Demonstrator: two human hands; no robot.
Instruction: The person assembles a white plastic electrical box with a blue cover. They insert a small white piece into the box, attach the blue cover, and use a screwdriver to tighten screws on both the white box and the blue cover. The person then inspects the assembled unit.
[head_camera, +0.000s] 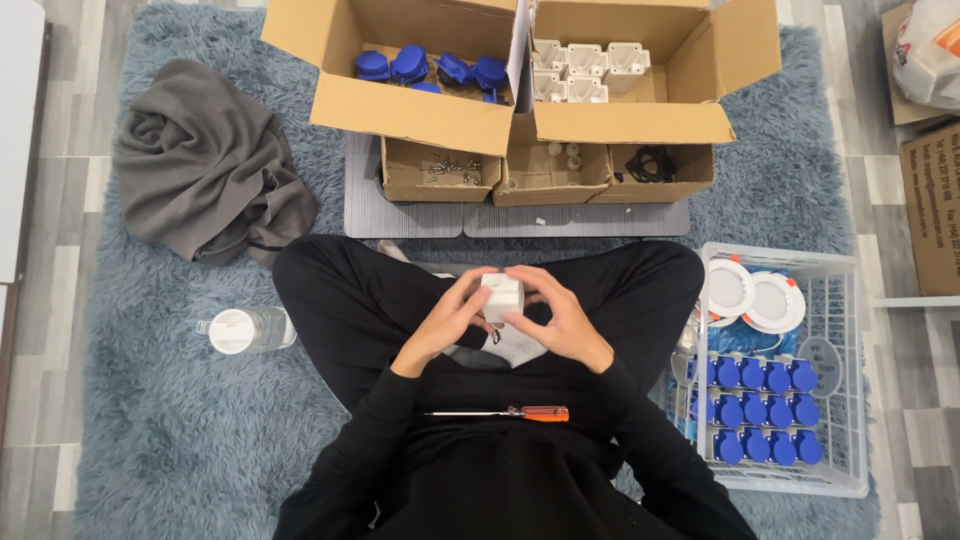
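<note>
I sit cross-legged on a blue shaggy rug. Both hands meet over my lap around a small white plastic box-shaped part. My left hand wraps its left side with fingers curled over the top. My right hand grips its right side and underside. On my lap below the hands rests a screwdriver with an orange handle pointing right. What is underneath the white part is hidden by my fingers.
Ahead stand a cardboard box of blue parts, a box of white parts, and small boxes with screws and black rings. A white wire basket at right holds blue parts and white round lamps. Grey cloth and a bottle lie left.
</note>
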